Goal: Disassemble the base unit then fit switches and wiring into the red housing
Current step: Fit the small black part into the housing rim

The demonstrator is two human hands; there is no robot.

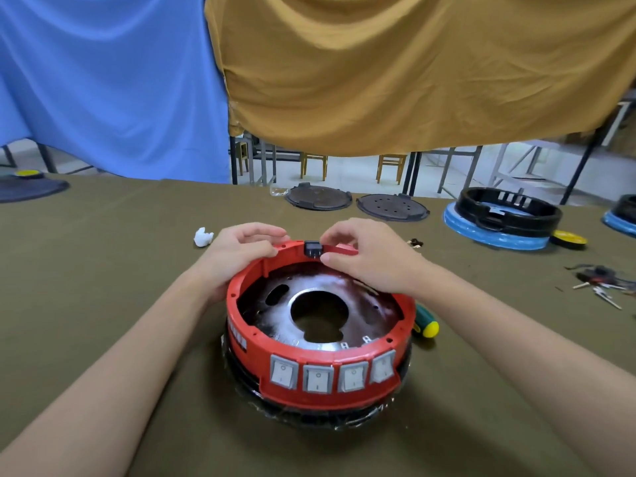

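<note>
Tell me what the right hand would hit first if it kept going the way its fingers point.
The right hand points left along the red housing far rim; its fingertips already pinch the small black switch. Beyond that it would likely meet the left hand, though depth is unclear.

bare hands (241, 249), bare forearms, no sleeves visible

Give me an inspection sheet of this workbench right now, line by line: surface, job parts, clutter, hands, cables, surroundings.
Surface: table under olive cloth.
Job's things: red housing centre, four switches in its near wall; black part at its far rim.
Clutter: screwdriver right of the housing; white wad; two dark lids; black ring on blue base.
Hands: left hand grips the far rim; right hand pinches the black part.
Cables: wire bundle, far right.
Surroundings: blue sheet and tan sheet hanging; chairs behind.
</note>
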